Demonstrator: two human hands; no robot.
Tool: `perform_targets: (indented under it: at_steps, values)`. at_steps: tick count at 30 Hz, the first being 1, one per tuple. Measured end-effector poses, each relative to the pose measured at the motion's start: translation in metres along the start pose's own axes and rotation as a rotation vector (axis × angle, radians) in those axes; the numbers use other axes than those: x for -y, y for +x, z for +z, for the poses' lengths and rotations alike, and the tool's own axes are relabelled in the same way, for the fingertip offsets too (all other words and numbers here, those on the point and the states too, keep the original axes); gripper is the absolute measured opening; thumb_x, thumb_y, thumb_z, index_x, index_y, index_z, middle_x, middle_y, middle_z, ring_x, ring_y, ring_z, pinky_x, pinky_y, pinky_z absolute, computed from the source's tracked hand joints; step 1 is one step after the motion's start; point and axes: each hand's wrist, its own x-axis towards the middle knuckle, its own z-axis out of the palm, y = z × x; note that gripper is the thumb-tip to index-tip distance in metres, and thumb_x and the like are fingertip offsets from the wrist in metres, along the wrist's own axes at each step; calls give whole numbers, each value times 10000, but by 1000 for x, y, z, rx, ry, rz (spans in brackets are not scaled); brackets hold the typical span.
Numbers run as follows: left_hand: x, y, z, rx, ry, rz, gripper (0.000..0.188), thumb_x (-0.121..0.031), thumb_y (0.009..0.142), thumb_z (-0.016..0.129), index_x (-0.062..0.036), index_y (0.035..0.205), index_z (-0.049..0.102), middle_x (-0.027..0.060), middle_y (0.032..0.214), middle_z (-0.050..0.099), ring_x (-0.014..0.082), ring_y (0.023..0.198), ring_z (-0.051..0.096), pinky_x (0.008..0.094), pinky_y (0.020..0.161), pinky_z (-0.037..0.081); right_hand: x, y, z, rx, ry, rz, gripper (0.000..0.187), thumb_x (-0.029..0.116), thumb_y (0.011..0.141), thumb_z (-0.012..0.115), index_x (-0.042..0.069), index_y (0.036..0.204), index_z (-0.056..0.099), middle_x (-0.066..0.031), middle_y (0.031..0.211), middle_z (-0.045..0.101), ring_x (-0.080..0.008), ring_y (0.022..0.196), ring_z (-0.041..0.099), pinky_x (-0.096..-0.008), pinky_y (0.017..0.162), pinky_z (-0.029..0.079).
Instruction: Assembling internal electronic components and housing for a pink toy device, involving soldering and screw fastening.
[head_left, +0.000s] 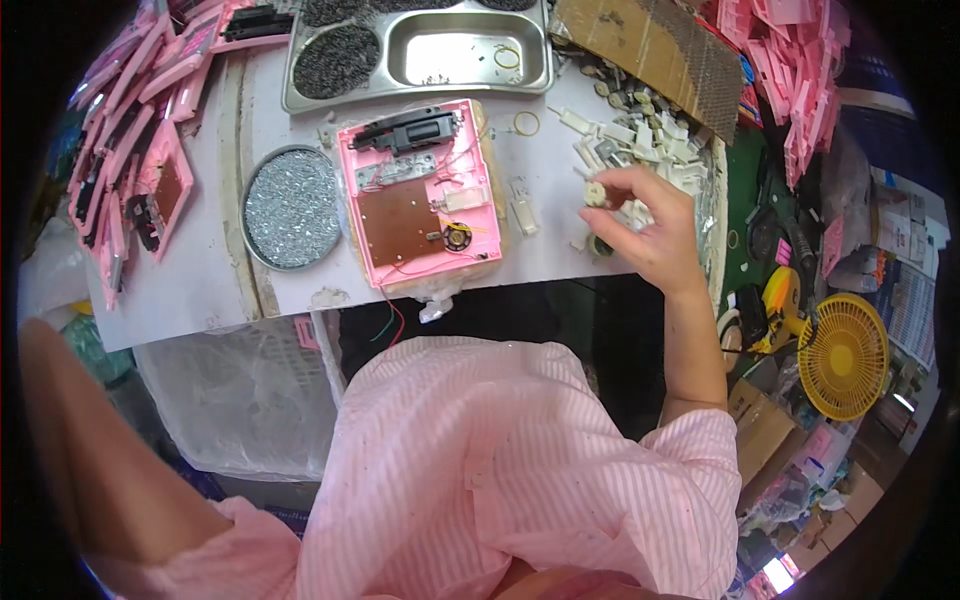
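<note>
My right hand (652, 228) pinches a small cream round plastic piece (595, 194) between thumb and forefinger, over the right side of the table. Beneath and behind it spreads a heap of white plastic parts (655, 140). In front of me lies an open pink plastic casing (487, 180), holding a brown board (400, 222), a black mechanism (410, 131), a white gear unit (462, 200), a small round speaker (457, 236) and loose wires. A similar white unit (524, 210) rests just right of the casing. My left forearm (130, 450) reaches out to the left; its hand is outside the picture.
A round dish of screws (246, 215) stands left of the casing. Behind is a metal compartment tray (545, 70) with dark small parts. Pink casings (150, 90) pile up at far left, more (800, 70) at far right. Cardboard (650, 55) covers part of the heap; a yellow fan (843, 357) stands right.
</note>
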Motion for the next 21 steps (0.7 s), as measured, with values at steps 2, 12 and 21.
perform_targets:
  at_steps: [2, 12, 21]
  values:
    - [10, 12, 19, 88, 86, -18, 304, -74, 844, 729, -7, 1127, 641, 127, 1113, 674, 136, 836, 616, 279, 731, 501, -6, -15, -4, -35, 8, 39, 276, 40, 776, 822, -5, 1020, 702, -62, 867, 691, -136, 747, 634, -270, 718, 519]
    - [36, 16, 65, 202, 262, -145, 263, -101, 864, 714, -15, 1107, 661, 105, 1082, 685, 134, 852, 630, 284, 754, 507, -8, -47, -7, -153, 323, 204, 326, 12, 800, 807, -11, 1105, 692, -53, 912, 690, -123, 793, 657, -276, 728, 537]
    - [49, 15, 32, 137, 310, -216, 232, -125, 882, 701, -21, 1089, 680, 84, 1054, 695, 133, 866, 643, 290, 774, 512, -27, -57, -31, -247, 786, 407, 411, -39, 901, 688, -41, 1307, 625, -59, 910, 688, -115, 782, 654, -246, 741, 533]
